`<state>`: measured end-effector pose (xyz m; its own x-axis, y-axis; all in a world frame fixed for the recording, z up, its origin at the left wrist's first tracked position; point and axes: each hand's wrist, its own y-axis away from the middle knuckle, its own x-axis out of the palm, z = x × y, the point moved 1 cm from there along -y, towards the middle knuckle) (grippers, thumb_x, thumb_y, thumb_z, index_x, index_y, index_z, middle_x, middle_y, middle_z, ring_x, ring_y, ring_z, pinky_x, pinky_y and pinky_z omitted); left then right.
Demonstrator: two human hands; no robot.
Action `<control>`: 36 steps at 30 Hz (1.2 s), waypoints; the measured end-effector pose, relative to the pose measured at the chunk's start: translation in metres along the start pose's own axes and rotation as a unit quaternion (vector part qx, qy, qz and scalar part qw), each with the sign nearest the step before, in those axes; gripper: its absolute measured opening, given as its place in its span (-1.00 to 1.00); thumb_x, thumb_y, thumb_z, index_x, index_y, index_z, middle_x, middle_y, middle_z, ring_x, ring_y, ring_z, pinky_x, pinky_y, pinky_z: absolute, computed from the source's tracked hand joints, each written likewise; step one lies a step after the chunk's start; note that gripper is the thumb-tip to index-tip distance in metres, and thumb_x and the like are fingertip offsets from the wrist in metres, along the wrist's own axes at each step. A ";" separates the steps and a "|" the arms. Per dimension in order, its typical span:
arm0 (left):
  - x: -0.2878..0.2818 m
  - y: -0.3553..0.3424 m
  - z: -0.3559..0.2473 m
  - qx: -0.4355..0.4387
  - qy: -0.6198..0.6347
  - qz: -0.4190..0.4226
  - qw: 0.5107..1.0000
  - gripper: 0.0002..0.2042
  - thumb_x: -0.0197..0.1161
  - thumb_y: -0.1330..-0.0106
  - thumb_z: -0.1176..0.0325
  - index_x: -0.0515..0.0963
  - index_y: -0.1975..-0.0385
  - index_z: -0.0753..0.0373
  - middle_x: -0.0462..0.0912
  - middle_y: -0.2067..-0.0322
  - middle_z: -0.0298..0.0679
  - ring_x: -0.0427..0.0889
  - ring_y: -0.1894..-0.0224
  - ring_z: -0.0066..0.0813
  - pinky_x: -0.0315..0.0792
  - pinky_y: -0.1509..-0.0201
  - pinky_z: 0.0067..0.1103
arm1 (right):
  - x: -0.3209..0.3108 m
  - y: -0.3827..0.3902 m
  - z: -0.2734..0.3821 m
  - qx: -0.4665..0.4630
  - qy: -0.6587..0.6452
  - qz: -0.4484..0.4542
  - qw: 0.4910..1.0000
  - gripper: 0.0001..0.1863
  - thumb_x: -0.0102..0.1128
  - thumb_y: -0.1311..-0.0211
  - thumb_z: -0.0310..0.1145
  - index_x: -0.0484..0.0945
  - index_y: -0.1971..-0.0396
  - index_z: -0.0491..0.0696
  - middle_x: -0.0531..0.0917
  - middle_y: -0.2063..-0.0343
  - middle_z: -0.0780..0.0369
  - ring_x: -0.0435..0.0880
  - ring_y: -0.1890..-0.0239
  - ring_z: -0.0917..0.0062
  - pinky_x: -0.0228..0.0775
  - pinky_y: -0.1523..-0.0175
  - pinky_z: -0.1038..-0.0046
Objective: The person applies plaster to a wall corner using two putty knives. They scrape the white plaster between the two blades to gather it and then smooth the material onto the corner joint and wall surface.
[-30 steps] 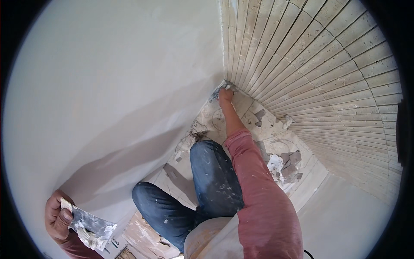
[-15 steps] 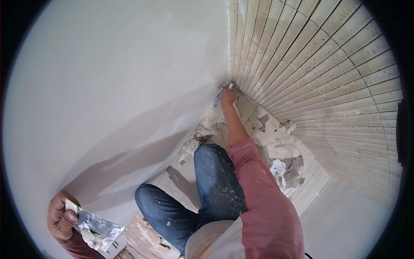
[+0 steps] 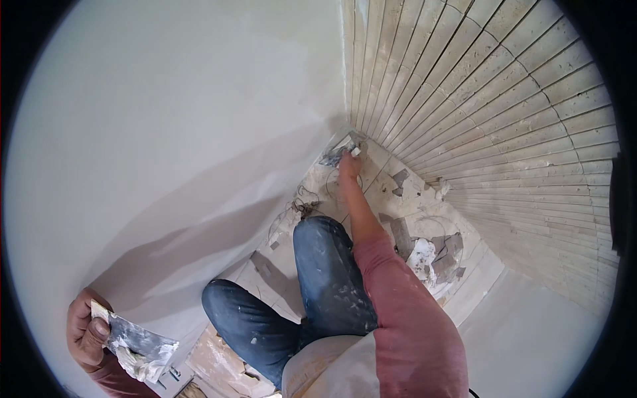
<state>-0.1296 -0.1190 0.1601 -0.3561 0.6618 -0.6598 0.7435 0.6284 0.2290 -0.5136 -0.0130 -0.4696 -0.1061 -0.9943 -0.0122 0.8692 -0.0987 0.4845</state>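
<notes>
And what a littered floor point(image 3: 481, 264) this is, pale and smudged, with joint lines crossing it as it narrows to the far corner! Over on the left, a dark wire tangle point(image 3: 305, 204) sits close to the wall; across to the right, grey scraps point(image 3: 400, 181) lie flat. Nearer on the right, there's a white lump point(image 3: 422, 255) just beside a torn grey-brown sheet point(image 3: 451, 247). Near left, a broad, pale brown, smeared sheet point(image 3: 219, 361)!

The wall point(image 3: 199, 99) is plain off-white, the slatted panel point(image 3: 504, 106) beige with dark stripes, the scraper point(image 3: 139, 333) grey smeared white, the sleeve point(image 3: 411, 292) dusty pink, the jeans point(image 3: 328, 265) blue flecked white.
</notes>
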 end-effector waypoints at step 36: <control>-0.001 0.004 0.004 0.001 0.011 -0.022 1.000 -0.55 0.39 -0.25 -0.03 0.44 0.48 0.28 0.40 0.54 -0.38 0.27 0.51 -0.66 0.08 0.43 -0.66 | 0.023 -0.034 0.000 -0.111 0.238 0.023 0.965 -0.62 0.09 -0.18 -0.29 0.65 0.18 -0.30 0.67 0.20 -0.23 0.64 0.05 -0.15 0.46 -0.06 0.06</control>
<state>-0.1243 -0.1191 0.1586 -0.4002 0.6423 -0.6537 0.7280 0.6561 0.1989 -0.5459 -0.0326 -0.4867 0.1230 -0.8991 -0.4200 0.9552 -0.0075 0.2959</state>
